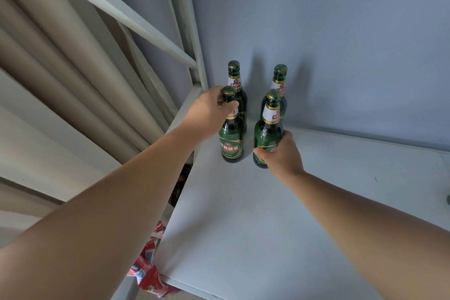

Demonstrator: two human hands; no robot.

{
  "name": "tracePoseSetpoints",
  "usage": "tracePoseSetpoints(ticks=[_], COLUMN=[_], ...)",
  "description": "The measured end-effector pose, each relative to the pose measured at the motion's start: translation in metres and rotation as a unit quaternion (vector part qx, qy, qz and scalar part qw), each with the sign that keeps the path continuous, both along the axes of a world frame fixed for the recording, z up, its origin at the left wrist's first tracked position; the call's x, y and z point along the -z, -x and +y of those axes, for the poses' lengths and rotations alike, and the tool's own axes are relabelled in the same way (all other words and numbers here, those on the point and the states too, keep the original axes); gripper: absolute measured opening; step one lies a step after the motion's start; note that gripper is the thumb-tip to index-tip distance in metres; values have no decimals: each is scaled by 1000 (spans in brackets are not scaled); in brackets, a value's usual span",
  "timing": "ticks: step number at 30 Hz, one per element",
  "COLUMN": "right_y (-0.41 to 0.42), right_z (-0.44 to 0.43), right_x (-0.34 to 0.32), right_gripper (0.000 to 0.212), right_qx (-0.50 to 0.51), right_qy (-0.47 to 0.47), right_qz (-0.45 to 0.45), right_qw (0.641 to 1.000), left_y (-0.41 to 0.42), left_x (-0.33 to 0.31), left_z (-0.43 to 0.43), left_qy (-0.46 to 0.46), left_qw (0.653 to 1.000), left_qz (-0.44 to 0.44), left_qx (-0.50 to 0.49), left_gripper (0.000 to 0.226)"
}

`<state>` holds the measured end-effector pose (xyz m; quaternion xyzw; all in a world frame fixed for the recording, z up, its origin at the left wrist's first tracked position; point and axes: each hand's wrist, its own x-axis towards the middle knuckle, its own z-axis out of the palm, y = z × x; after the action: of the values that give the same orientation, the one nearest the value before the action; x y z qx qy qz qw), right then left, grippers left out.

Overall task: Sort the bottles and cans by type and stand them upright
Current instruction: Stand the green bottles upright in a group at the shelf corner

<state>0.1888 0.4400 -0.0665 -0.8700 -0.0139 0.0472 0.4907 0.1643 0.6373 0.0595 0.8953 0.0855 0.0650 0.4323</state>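
Note:
Several green glass beer bottles with gold caps stand upright near the back left corner of a white shelf (243, 214). My left hand (209, 112) grips the neck of the front left bottle (232, 141), just under its cap. My right hand (282, 153) wraps around the lower body of the front right bottle (267, 129). Behind them stand a back left bottle (235, 80) and a back right bottle (278, 83), close to the blue-grey wall. No cans are in view.
A white metal shelf frame (190, 61) rises at the left edge of the shelf. Beige curtains (60, 68) hang further left. Red packaging (148, 273) lies below the shelf's front left corner. The shelf surface extends to the right and front.

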Motion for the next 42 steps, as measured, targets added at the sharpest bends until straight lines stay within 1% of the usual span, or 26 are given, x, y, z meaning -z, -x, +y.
tracePoseSetpoints(ticks=[5,9,11,14,18,20,23,25,29,32,34,38,42], right_y=[4,13,17,24,37,44,54,63,85,103,115,140,154], right_z=[-6,-9,-11,-15,-27,-36,-53,-67,-98,-123,-136,-168,-201], right_x=[-8,-12,-15,-22,-30,-33,-40,-43,-47,-46,-42,-35,-34], right_gripper=[68,65,63,59,53,58,81,88,86,87,87,85,84], right_qx=[-8,-6,-3,-6,-12,-22,-40,-48,-67,-82,-83,-77,-47], right_qy=[26,25,32,48,48,56,74,78,89,103,107,108,113], right_qz=[10,12,10,0,-10,-9,14,21,23,28,36,50,55], right_qw=[1000,1000,999,999,999,998,996,996,994,991,990,990,991], left_y=[6,11,14,20,37,47,68,83,111,127,135,146,142], left_x=[-1,-1,1,5,11,13,14,15,15,11,8,4,4], left_z=[-4,-6,-5,-4,-10,-17,-30,-41,-70,-96,-112,-150,-184], left_qy=[-12,-13,-16,-25,-29,-43,-74,-87,-102,-102,-102,-99,-105], left_qw=[1000,1000,999,999,998,996,992,990,988,989,990,993,992], left_qz=[8,11,15,24,50,68,96,102,107,99,88,64,57], left_qx=[-11,-24,-24,-28,-32,-31,-40,-47,-54,-49,-43,-11,31], left_gripper=[27,29,34,49,55,59,63,64,65,59,62,62,62])
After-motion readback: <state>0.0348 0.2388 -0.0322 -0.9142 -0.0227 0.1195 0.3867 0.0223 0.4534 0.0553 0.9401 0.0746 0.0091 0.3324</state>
